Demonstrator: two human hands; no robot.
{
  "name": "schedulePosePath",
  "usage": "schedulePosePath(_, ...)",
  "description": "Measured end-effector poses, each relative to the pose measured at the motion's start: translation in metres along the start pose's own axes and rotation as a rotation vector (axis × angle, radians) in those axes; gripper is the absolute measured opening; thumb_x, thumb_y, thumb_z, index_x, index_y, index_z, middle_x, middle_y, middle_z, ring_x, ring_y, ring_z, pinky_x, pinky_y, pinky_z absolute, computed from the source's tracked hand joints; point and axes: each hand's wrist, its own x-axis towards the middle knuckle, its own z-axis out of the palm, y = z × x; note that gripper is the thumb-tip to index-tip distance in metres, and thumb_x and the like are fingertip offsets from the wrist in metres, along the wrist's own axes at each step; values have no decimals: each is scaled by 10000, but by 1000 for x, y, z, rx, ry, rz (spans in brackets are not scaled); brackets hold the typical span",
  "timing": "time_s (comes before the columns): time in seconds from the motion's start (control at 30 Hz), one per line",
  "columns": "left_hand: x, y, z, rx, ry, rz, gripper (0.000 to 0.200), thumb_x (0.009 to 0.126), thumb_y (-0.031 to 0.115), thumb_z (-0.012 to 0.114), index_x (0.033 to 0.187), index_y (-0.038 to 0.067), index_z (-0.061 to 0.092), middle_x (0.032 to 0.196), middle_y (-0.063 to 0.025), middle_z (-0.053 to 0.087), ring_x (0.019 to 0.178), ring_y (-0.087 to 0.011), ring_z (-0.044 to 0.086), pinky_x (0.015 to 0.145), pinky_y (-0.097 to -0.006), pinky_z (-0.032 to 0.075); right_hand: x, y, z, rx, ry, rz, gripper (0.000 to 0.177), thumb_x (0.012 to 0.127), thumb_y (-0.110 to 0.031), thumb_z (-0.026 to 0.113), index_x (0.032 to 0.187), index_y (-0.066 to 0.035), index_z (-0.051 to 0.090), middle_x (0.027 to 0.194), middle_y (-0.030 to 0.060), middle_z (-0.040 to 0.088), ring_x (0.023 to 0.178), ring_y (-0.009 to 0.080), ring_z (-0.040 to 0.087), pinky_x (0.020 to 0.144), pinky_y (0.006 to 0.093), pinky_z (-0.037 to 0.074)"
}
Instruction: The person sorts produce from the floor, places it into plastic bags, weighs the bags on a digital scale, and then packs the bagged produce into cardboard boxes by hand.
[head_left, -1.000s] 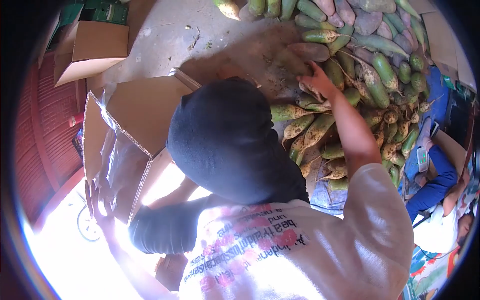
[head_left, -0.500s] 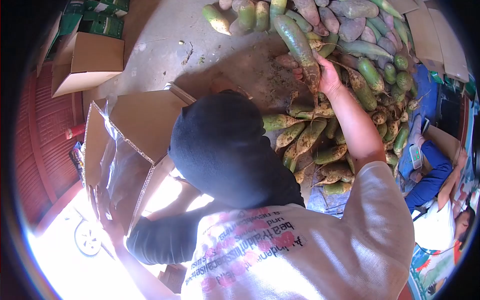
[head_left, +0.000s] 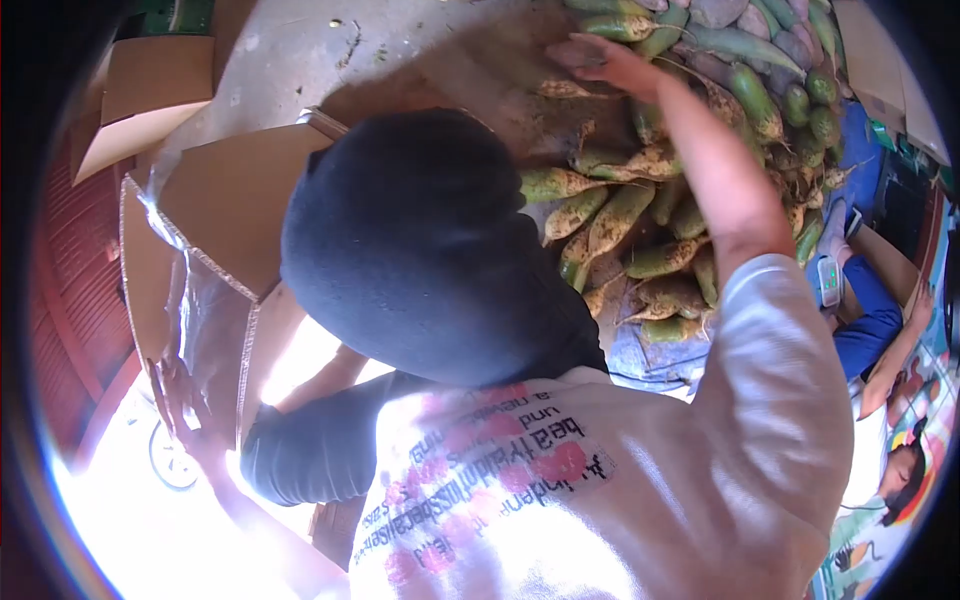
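At the lower left, my left hand grips the edge of an open cardboard box, lined with clear plastic. My right hand reaches over the top of a heap of green radishes. Beneath its fingers is a greyish-pink radish. Motion blur hides whether the fingers are closed on it. Soil-stained radishes with root tails lie below my right forearm. My dark, bent knee fills the middle, between box and heap.
Another cardboard box stands at the upper left, by a red slatted shutter. Cardboard leans at the upper right. At the right edge a person in blue trousers sits near a small device with a green display.
The long green radish has left my right hand, which now sits over the greyish-pink one. My view has shifted, moving the heap up in frame. My left hand stays at the box.
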Motion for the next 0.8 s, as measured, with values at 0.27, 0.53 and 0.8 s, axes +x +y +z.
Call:
schedulePosePath(0.27,8,-8,4,-16,19,54,382,926,132,458,1306,90,451,1393,-163,378,1240,-333,430,965,-443,430,-149,18,2,-1069,-249,277,757,687,-247,744,1335,-80,389,1380,191,329,1322,370,242,1069,448,256)
schedulePosePath(0.53,39,6,-14,58,143,264,393,927,129,458,1318,95,440,1402,-166,364,1241,-332,429,962,-439,435,-149,25,0,-587,185,289,709,650,-136,768,1270,-57,432,1177,155,533,1121,315,492,973,436,367)
schedulePosePath(0.8,153,186,-49,-526,69,149,401,882,91,532,1273,12,491,1288,-158,502,1207,-246,473,1007,-346,385,-118,-99,-42,1263,387,-35,684,795,-357,693,1329,-64,382,1304,86,478,1213,237,429,1015,443,324)
